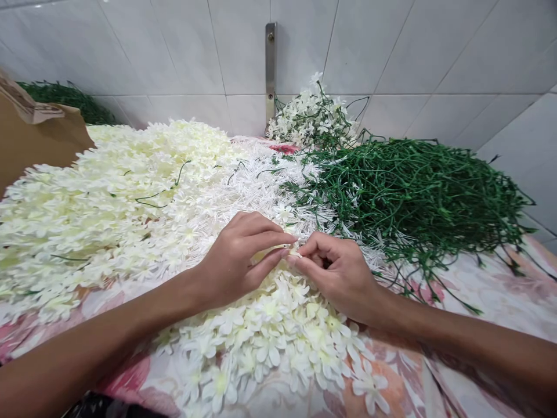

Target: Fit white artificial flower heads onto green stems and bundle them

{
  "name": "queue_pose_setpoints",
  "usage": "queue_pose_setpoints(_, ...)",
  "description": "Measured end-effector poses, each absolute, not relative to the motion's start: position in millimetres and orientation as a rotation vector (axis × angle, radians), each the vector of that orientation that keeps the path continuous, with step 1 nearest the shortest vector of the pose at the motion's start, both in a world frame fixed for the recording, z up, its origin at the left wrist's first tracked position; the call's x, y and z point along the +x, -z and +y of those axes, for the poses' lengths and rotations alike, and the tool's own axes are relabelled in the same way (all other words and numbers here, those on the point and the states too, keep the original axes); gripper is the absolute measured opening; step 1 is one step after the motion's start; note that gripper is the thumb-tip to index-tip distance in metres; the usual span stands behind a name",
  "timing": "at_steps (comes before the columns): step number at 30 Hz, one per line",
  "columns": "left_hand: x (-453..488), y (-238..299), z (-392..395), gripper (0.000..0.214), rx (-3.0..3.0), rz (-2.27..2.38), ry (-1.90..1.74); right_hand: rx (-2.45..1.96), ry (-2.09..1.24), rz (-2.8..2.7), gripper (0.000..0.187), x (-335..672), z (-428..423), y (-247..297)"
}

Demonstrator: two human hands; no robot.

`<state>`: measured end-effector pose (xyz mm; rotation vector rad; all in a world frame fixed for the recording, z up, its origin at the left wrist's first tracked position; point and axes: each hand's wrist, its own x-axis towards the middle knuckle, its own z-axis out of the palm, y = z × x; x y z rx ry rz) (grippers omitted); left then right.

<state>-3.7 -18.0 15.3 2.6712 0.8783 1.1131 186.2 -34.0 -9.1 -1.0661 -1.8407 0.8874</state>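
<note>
The left hand and the right hand are both partly closed, each pinching a small white flower between thumb and fingertips. The hands meet at this flower, which is held just above a heap of loose white flowers. This position appears to keep the piece apart from the heap. A larger mass of cream flowers lies to the left. A pile of green stems lies to the right, with a white-flowered bunch behind it, so the materials appear grouped by kind. All rest on a floral cloth against a tiled wall.
</note>
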Motion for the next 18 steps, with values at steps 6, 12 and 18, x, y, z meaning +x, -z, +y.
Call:
queue_pose_setpoints(6, -4.5, -15.5, -19.9, 0.019, 2.675, 0.876, -1.109, -1.111, -0.817, -1.816, 0.016, 186.6, -33.6, 11.2)
queue_pose_setpoints(12, 0.0, -16.4, -23.1, 0.017, 2.519, 0.878, -1.025, -0.96, -0.52, -1.947, 0.01, 184.7, -36.4, 11.6)
queue_pose_setpoints(18, 0.2, -19.2, -22.2, 0.019, 2.315, 0.943, -0.913, -0.886, -0.358, -1.983, 0.012, 183.4, -38.0, 10.6)
